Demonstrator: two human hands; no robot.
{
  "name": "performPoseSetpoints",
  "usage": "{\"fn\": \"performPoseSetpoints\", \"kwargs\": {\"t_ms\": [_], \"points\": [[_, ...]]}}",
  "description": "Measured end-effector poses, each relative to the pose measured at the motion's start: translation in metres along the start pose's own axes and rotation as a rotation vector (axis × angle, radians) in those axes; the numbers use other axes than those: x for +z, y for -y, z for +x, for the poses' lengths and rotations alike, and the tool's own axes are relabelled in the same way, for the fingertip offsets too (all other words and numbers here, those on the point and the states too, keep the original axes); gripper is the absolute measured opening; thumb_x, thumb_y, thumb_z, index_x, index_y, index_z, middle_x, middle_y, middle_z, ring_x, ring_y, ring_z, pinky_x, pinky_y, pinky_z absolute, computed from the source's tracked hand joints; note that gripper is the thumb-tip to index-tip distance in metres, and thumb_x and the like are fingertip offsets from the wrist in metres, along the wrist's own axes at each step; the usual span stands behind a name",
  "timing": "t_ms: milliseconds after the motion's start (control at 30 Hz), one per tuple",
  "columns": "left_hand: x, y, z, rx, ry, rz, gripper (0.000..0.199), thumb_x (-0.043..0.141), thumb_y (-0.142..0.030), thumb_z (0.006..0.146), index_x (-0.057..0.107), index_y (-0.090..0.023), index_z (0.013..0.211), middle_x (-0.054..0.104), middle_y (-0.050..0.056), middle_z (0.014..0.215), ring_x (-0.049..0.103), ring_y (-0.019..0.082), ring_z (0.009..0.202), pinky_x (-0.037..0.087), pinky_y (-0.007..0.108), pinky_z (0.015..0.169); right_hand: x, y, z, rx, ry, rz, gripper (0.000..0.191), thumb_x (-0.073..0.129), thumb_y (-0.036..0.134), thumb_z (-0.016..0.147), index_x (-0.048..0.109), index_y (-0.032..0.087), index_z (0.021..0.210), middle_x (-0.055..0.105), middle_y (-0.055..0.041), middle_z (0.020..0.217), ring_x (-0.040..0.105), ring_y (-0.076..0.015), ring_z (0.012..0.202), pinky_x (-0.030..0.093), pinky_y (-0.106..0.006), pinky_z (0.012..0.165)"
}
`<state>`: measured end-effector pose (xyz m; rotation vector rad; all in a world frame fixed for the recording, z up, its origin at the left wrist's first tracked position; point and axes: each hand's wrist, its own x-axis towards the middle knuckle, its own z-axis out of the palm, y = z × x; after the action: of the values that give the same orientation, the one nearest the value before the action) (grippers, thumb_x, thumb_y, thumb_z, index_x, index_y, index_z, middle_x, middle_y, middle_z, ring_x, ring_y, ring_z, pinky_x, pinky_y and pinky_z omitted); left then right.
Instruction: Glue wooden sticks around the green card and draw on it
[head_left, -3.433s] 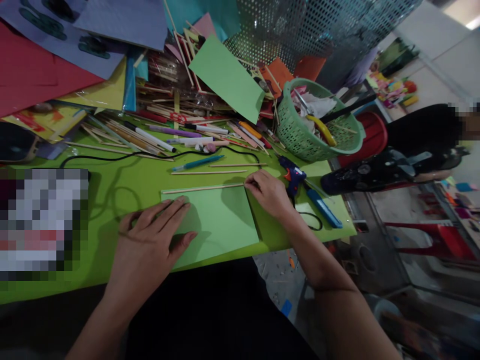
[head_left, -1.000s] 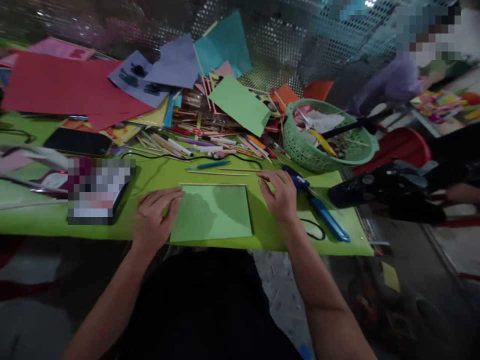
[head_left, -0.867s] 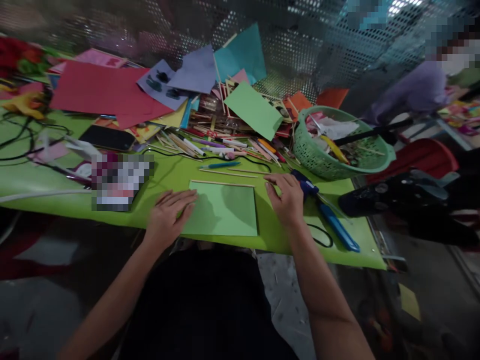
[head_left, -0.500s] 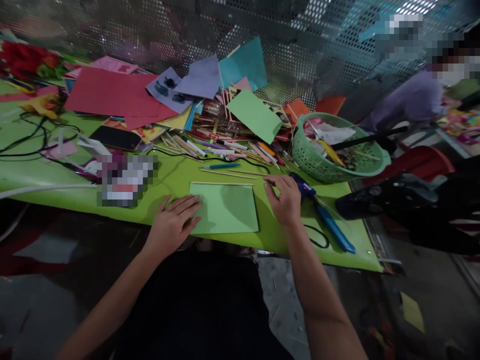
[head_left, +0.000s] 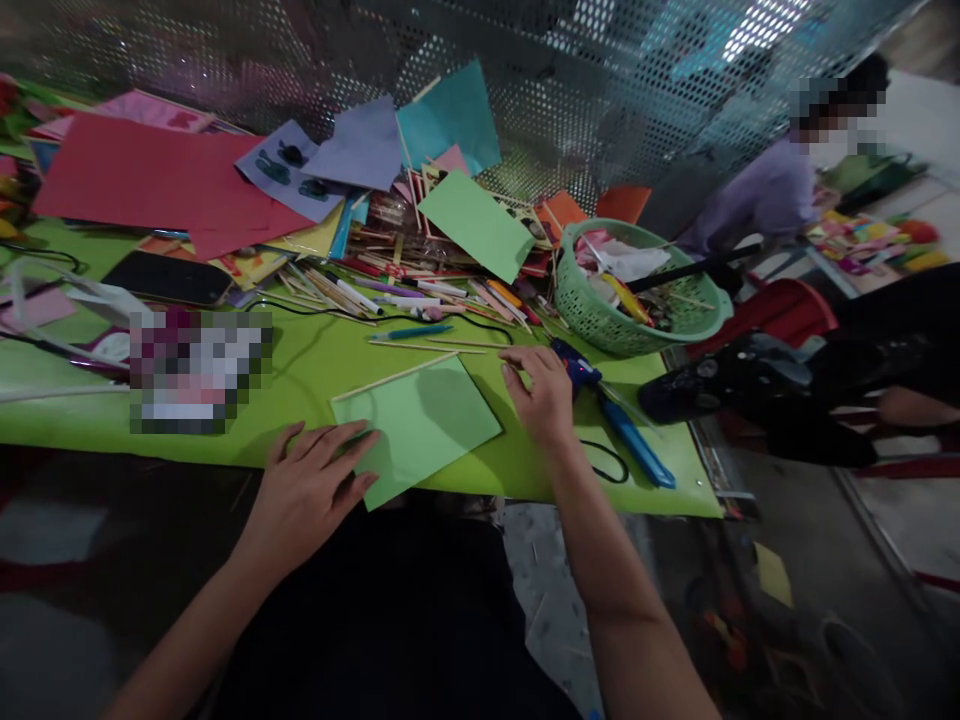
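A light green sheet of paper [head_left: 420,420] lies slanted on the table before me, with a thin wooden stick [head_left: 390,378] along its far edge. My left hand [head_left: 311,480] is open, its fingertips resting on the sheet's left side. Just right of the sheet is my right hand [head_left: 541,400], fingers loosely bent and thumb apart, with nothing visible in it. Close beside that hand lies a dark blue glue gun [head_left: 577,368]. A blue-handled tool [head_left: 637,445] lies to its right. Beyond the sheet are a blue pen [head_left: 412,332] and loose wooden sticks [head_left: 457,346].
A green plastic basket [head_left: 637,335] of odds and ends stands at the right. Red paper [head_left: 142,180], purple sheets and many pens and sticks [head_left: 330,290] are heaped along the back. A black phone-like slab [head_left: 169,278] lies left. Another person [head_left: 765,190] is at far right.
The green sheet has turned anticlockwise, its left side swinging toward me with my left hand on it. My right hand stays by the glue gun. The view has shifted somewhat right.
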<state>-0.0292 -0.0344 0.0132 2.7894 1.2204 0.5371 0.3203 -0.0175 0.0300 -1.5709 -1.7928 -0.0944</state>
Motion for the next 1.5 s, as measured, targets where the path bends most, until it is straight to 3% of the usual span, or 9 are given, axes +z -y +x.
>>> {"fn": "performPoseSetpoints", "kwargs": {"t_ms": [233,467,633,767,900,1100,1233,1367,1500], "points": [[-0.009,-0.010,0.000,0.045,0.072,-0.103,0.039,0.050,-0.038,0.105,0.066,-0.027,0.139,0.072,0.009,0.132,0.067,0.028,0.114,0.048,0.045,0.099,0.009,-0.005,0.003,0.042,0.132,-0.031,0.025,0.051,0.021,0.099,0.075,0.020,0.109,0.078,-0.0118,0.109,0.069,-0.0273,0.105,0.052,-0.042,0.094],[0.005,-0.013,0.018,0.191,0.135,-0.099,0.049,0.049,-0.047,0.106,0.058,-0.025,0.148,0.055,0.008,0.158,0.051,0.030,0.145,0.029,0.055,0.125,0.025,-0.001,0.025,-0.016,0.350,-0.113,0.035,0.050,0.014,0.098,0.072,0.020,0.125,0.073,-0.0112,0.131,0.065,-0.0282,0.121,0.049,-0.047,0.107],[0.004,-0.019,0.022,0.158,0.163,-0.112,0.046,0.055,-0.044,0.103,0.060,-0.030,0.147,0.055,0.009,0.157,0.055,0.033,0.142,0.029,0.061,0.124,0.035,0.011,0.048,-0.031,0.493,-0.343,0.036,0.051,0.010,0.098,0.072,0.021,0.125,0.074,-0.0131,0.123,0.068,-0.0282,0.110,0.054,-0.043,0.094],[0.000,-0.025,0.019,0.129,0.157,-0.121,0.044,0.059,-0.038,0.101,0.062,-0.031,0.145,0.057,0.010,0.155,0.060,0.035,0.134,0.032,0.065,0.121,0.040,0.014,0.053,0.001,0.489,-0.457,0.029,0.050,0.012,0.099,0.073,0.018,0.115,0.073,-0.0141,0.114,0.067,-0.0282,0.105,0.052,-0.040,0.087],[-0.002,-0.033,0.018,0.120,0.181,-0.092,0.045,0.061,-0.038,0.100,0.062,-0.029,0.145,0.058,0.009,0.154,0.063,0.036,0.127,0.035,0.068,0.117,0.043,0.012,0.052,-0.058,0.436,-0.478,0.029,0.052,0.012,0.098,0.072,0.020,0.116,0.071,-0.0128,0.114,0.066,-0.0273,0.102,0.052,-0.040,0.084],[-0.006,-0.041,0.031,0.159,0.210,-0.048,0.047,0.056,-0.046,0.103,0.062,-0.026,0.144,0.055,0.009,0.157,0.066,0.034,0.118,0.041,0.063,0.109,0.051,0.016,0.060,-0.133,0.467,-0.490,0.029,0.050,0.012,0.099,0.070,0.019,0.119,0.072,-0.0144,0.115,0.066,-0.0284,0.103,0.051,-0.041,0.084],[-0.013,-0.020,0.048,0.140,0.143,-0.093,0.051,0.046,-0.053,0.106,0.061,-0.024,0.145,0.061,0.009,0.151,0.064,0.032,0.125,0.038,0.057,0.112,0.055,0.018,0.064,-0.131,0.474,-0.523,0.027,0.048,0.009,0.099,0.070,0.018,0.112,0.072,-0.0150,0.112,0.066,-0.0280,0.099,0.049,-0.040,0.081],[-0.017,0.018,0.066,0.035,0.055,-0.101,0.045,0.041,-0.047,0.109,0.066,-0.022,0.136,0.069,0.007,0.142,0.064,0.029,0.125,0.038,0.051,0.111,0.057,0.018,0.064,-0.161,0.487,-0.523,0.028,0.047,0.007,0.099,0.070,0.018,0.110,0.073,-0.0133,0.109,0.067,-0.0276,0.098,0.048,-0.040,0.080],[-0.009,0.053,0.079,-0.059,0.022,-0.125,0.045,0.036,-0.045,0.110,0.071,-0.022,0.128,0.075,0.006,0.130,0.066,0.028,0.120,0.042,0.048,0.106,0.056,0.020,0.065,-0.172,0.519,-0.527,0.025,0.048,0.009,0.100,0.070,0.017,0.109,0.073,-0.0131,0.106,0.067,-0.0265,0.095,0.047,-0.038,0.079]]}}
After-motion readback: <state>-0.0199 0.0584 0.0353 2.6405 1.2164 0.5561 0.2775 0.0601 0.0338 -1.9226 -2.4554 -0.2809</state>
